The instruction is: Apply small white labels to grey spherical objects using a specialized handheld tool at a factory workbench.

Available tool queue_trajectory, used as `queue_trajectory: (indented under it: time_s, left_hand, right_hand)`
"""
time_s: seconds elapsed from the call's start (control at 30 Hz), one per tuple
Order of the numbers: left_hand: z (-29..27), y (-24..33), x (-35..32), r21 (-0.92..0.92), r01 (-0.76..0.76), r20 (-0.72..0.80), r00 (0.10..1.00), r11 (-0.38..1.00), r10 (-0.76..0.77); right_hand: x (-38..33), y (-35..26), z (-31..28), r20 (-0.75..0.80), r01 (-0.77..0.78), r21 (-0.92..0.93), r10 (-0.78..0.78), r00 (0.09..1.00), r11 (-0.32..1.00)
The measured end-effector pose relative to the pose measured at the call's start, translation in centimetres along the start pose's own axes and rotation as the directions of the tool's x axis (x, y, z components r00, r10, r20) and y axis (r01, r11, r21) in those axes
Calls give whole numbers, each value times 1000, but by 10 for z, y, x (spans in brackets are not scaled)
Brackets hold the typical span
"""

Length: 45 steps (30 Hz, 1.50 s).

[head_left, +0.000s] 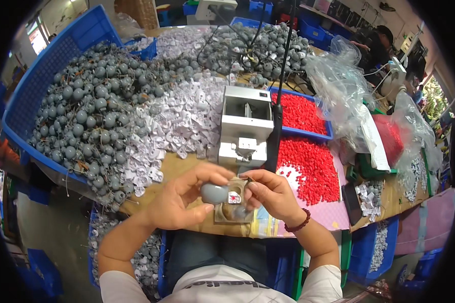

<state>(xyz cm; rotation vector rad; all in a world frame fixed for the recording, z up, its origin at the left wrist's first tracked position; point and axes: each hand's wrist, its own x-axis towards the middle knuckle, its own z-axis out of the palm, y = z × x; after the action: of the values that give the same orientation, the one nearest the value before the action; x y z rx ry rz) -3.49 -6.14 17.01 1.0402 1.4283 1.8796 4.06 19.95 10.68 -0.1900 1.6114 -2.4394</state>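
Observation:
A smooth grey ball-shaped part (215, 194) sits between the thumb and curled fingers of my left hand (179, 194), over the table's near edge. Just right of it, my right hand (269, 192) is closed in a pinch. Something thin and dark shows at its fingertips, too small to name. Between the hands lies a small white plastic piece with a red part in it (234, 197), next to the grey ball. Beneath the hands is a flat, pale block (227, 218) at the edge, partly covered by my fingers.
Grey ball parts with wires (93, 116) spill from a blue crate (23, 108) at left. White plastic pieces (187, 116) lie in a heap beside a grey metal machine (245, 123). Red pieces (308, 169) cover the right side. A person (376, 45) sits far right.

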Motion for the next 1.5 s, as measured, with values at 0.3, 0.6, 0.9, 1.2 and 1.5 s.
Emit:
queue_trajectory:
  time_s: [0.3, 0.6, 0.9, 1.2, 1.5]
  left_hand:
    - [39, -131, -80, 294, 359, -281, 918, 886, -279]
    - [42, -143, -67, 564, 236, -247, 963, 791, -111]
    - [32, -140, -62, 670, 273, -277, 955, 690, -109]
    - [47, -170, -40, 979, 112, -136, 980, 170, 142]
    - [40, -174, -36, 980, 42, -73, 984, 193, 160]
  right_hand:
    - [-19, 72, -15, 237, 283, -947, -264, 935, 151]
    - [-5, 84, -14, 335, 311, -937, -164, 928, -158]
    - [-8, 80, -7, 326, 316, -922, -8, 945, -224]
    - [-28, 64, -41, 106, 164, -948, -214, 971, 273]
    - [-55, 90, -69, 58, 110, -974, -251, 966, 199]
